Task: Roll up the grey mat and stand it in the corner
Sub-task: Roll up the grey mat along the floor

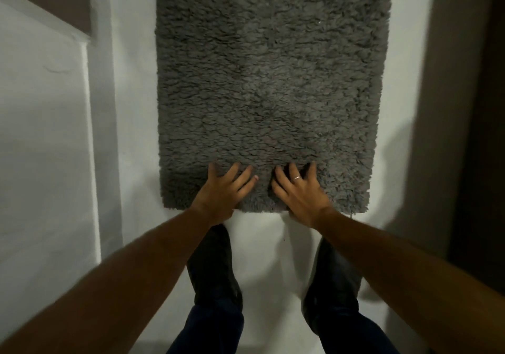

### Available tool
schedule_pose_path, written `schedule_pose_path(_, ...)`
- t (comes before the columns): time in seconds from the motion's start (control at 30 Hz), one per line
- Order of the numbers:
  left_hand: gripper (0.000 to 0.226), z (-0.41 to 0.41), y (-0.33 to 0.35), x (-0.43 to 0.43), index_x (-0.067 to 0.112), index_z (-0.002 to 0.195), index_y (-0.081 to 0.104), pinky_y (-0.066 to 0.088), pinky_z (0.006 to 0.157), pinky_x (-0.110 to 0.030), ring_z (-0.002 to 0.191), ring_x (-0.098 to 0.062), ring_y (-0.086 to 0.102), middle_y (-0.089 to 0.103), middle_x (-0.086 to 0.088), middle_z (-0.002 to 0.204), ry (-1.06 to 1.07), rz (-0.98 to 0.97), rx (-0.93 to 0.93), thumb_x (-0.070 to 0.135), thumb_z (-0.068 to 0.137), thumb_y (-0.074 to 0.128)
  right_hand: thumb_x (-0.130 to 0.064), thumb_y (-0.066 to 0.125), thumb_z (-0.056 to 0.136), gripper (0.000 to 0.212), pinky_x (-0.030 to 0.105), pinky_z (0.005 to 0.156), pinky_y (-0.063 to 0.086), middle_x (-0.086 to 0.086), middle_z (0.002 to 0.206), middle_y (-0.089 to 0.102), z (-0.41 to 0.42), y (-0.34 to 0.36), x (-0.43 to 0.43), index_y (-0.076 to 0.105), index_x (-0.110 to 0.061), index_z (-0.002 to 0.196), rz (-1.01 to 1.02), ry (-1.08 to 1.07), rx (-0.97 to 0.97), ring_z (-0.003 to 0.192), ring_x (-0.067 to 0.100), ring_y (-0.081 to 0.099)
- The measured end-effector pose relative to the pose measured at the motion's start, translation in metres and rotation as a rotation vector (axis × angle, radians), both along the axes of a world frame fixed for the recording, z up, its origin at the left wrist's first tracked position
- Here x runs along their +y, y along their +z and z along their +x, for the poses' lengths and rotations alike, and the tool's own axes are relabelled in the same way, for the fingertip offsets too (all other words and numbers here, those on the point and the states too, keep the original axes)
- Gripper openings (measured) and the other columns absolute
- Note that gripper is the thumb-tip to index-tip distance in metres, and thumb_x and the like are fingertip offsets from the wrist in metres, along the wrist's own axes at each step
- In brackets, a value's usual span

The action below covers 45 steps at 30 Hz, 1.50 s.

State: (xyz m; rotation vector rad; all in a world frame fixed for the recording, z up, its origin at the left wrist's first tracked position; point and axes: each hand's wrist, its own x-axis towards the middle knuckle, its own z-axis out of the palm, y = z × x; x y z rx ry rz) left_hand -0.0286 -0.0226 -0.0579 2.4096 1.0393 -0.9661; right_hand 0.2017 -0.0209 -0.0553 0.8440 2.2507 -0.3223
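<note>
The left hand (221,192) lies at 7 o'clock on the near edge of the grey shag mat (267,85), fingers (240,178) spread open on the pile. The right hand (297,192) at 5 o'clock is likewise splayed. The mat lies flat, unrolled, on the white floor (131,135).

The grey mat (267,88) is showing a uniform charcoal shag with no pattern. The floor (131,113) beneath is appearing plain white. At 6 o'clock, black shoes (216,269) and dark navy trousers (216,329) are showing; a silver ring (296,177) is glinting on one finger.
</note>
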Motion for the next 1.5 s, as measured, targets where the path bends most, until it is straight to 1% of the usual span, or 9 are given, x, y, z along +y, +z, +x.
schedule_pose_path(0.33,0.082,0.017,-0.017,-0.019,0.014,0.158,0.013,0.038,0.094,-0.08,0.146,-0.049,0.025,0.025,-0.021,0.162,0.094,0.096,0.037,0.037,0.092,0.056,-0.072,0.049,0.082,0.114,0.084,0.102,0.019,0.025,0.164,-0.005,0.001,-0.014,-0.004,-0.01,-0.008,0.156,0.008,-0.031,-0.067,0.143,0.061,0.002)
schedule_pose_path(0.63,0.069,0.007,0.009,0.036,0.013,0.148,0.041,0.058,0.083,-0.046,0.121,-0.037,0.058,0.057,-0.015,0.139,0.291,-0.08,-0.245,0.032,0.084,0.058,-0.06,0.053,0.083,0.09,0.061,0.095,0.044,0.017,0.154,0.031,-0.009,0.016,0.02,0.026,-0.01,0.152,-0.104,-0.307,0.086,0.129,0.041,0.042)
schedule_pose_path(0.77,0.053,-0.019,0.033,0.094,0.004,0.128,0.063,0.058,0.066,-0.041,0.083,-0.035,0.07,0.071,-0.02,0.108,0.247,0.234,-0.4,0.025,0.079,0.063,-0.033,0.052,0.094,0.034,0.045,0.072,0.052,0.017,0.116,0.059,-0.008,0.034,0.078,0.055,-0.01,0.119,-0.017,-0.521,0.345,0.097,0.037,0.061)
schedule_pose_path(0.93,0.032,-0.008,0.033,0.098,0.006,0.116,0.067,0.05,0.076,-0.045,0.093,-0.037,0.065,0.068,-0.022,0.11,0.084,0.531,-0.463,0.016,0.085,0.066,-0.032,0.055,0.095,0.033,0.055,0.098,0.041,0.015,0.123,0.067,-0.008,0.03,0.143,0.057,-0.014,0.123,0.167,-0.675,0.258,0.116,0.037,0.056)
schedule_pose_path(1.03,0.079,-0.003,0.021,0.085,0.021,0.158,0.026,0.033,0.109,-0.066,0.146,-0.044,0.034,0.031,-0.022,0.162,0.155,0.3,-0.206,0.038,0.09,0.061,-0.03,0.053,0.096,0.052,0.069,0.11,0.024,0.019,0.152,0.043,-0.008,0.022,0.152,0.041,-0.014,0.144,0.268,-0.709,0.159,0.142,0.041,0.032)
schedule_pose_path(1.1,0.093,0.0,0.01,0.095,0.027,0.16,-0.007,0.017,0.115,-0.072,0.154,-0.044,0.004,-0.002,-0.014,0.17,0.237,0.224,-0.076,0.044,0.094,0.056,-0.03,0.051,0.097,0.059,0.072,0.113,0.014,0.018,0.162,0.027,-0.008,0.015,0.142,0.033,-0.014,0.151,0.32,-0.545,0.226,0.148,0.043,0.022)
schedule_pose_path(1.17,0.096,0.006,0.004,0.107,0.028,0.158,-0.016,0.023,0.113,-0.072,0.154,-0.044,0.002,-0.01,-0.013,0.17,0.275,0.234,-0.017,0.042,0.096,0.056,-0.042,0.05,0.097,0.064,0.071,0.113,0.015,0.017,0.163,0.024,-0.006,0.008,0.126,0.034,-0.011,0.151,0.312,-0.35,0.306,0.149,0.042,0.021)
schedule_pose_path(1.3,0.108,0.011,-0.001,0.123,0.024,0.158,-0.014,0.044,0.098,-0.059,0.14,-0.043,0.031,0.006,-0.022,0.166,0.229,0.302,0.076,0.035,0.089,0.068,-0.065,0.062,0.081,0.101,0.075,0.113,0.012,0.021,0.165,0.012,0.005,0.0,0.114,0.016,-0.018,0.158,0.225,-0.333,0.136,0.15,0.046,0.012)
schedule_pose_path(1.5,0.114,0.008,0.007,0.12,0.012,0.158,0.003,0.039,0.103,-0.058,0.125,-0.037,0.042,0.04,-0.02,0.142,0.189,0.344,0.09,0.062,0.078,0.066,-0.024,0.065,0.091,0.089,0.062,0.116,0.025,0.021,0.164,0.018,0.016,-0.007,0.115,0.007,-0.027,0.159,0.112,0.006,0.249,0.146,0.048,0.023)
